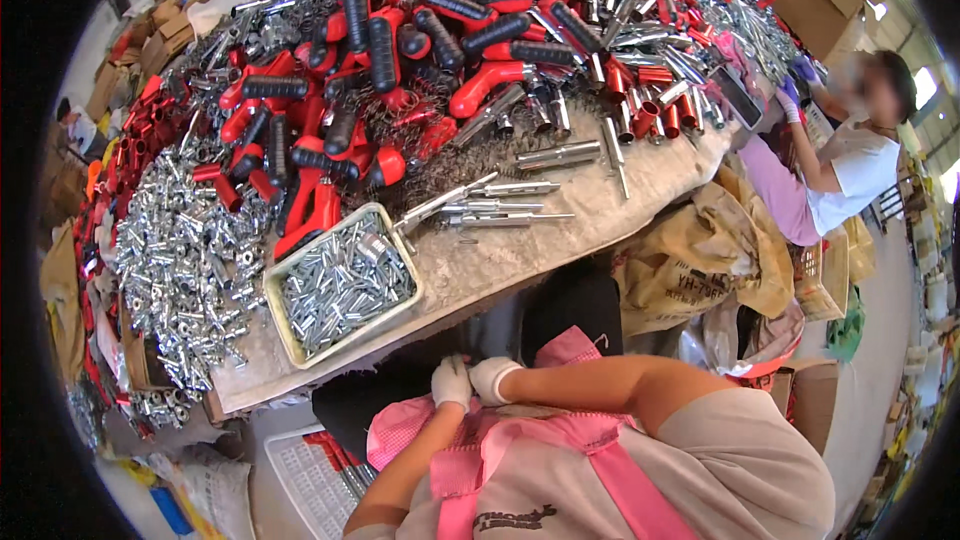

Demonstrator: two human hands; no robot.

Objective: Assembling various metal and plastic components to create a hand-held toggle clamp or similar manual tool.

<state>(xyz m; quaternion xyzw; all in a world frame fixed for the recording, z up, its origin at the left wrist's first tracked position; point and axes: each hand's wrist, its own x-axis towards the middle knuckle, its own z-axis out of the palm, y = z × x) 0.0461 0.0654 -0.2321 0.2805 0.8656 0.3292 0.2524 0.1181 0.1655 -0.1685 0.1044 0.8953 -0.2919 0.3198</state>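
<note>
My left hand (452, 382) and my right hand (492, 380), both in white gloves, are close together over my lap, just below the table's near edge. Their fingers look curled inward; whatever is in them is too small or hidden to make out. Nearest to them on the table (455, 285) is a cream plastic tray (415, 302) full of short silvery metal pins (345, 290). Several slim metal rods (500, 210) lie to the right of the tray. Behind these are piled red and black tool handles (382, 55), with thin wire springs (430, 180) among them.
Small silver fittings (185, 260) are heaped at left, and red tubes (645, 120) lie toward the right. A white crate (305, 475) stands low on my left. Beyond a tan sack (690, 260), another person (850, 160) sits at the table's right end near a phone (735, 97).
</note>
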